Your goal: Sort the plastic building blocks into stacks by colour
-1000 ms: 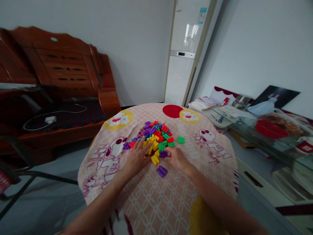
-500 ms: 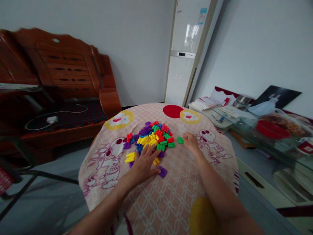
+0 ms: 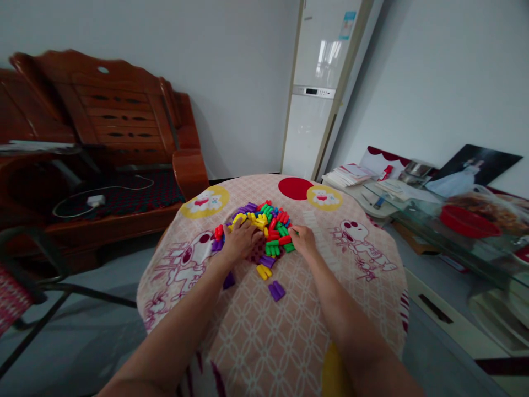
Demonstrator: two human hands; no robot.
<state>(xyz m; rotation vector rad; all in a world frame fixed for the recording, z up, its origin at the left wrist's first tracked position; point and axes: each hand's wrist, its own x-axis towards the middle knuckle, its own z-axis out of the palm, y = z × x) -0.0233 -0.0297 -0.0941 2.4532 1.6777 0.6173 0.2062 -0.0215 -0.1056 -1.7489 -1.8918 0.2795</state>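
A heap of small plastic building blocks in red, green, blue, yellow and purple lies on the round cloth-covered table point(image 3: 264, 336). Over its left part my left hand point(image 3: 241, 241) is spread palm down, fingers apart, touching yellow blocks point(image 3: 259, 219). At the heap's right edge my right hand point(image 3: 303, 240) is closed, fingertips together on a green block that they mostly hide. Just left of it are a red block point(image 3: 285, 240) and green blocks point(image 3: 273, 247). Closer to me lie a yellow block point(image 3: 263, 272) and a purple block point(image 3: 276, 290), apart from the heap.
A wooden bench point(image 3: 119, 121) with a white charger point(image 3: 96, 200) stands at the left. On the right, a glass shelf point(image 3: 417, 220) holds papers, a red bowl point(image 3: 469, 220) and a photo. A tall white cabinet unit point(image 3: 308, 127) stands behind the table.
My right hand has moved left to the heap, and the loose green block beside it has gone in there too. My left hand has moved farther up over the yellow blocks, uncovering nearer ones.
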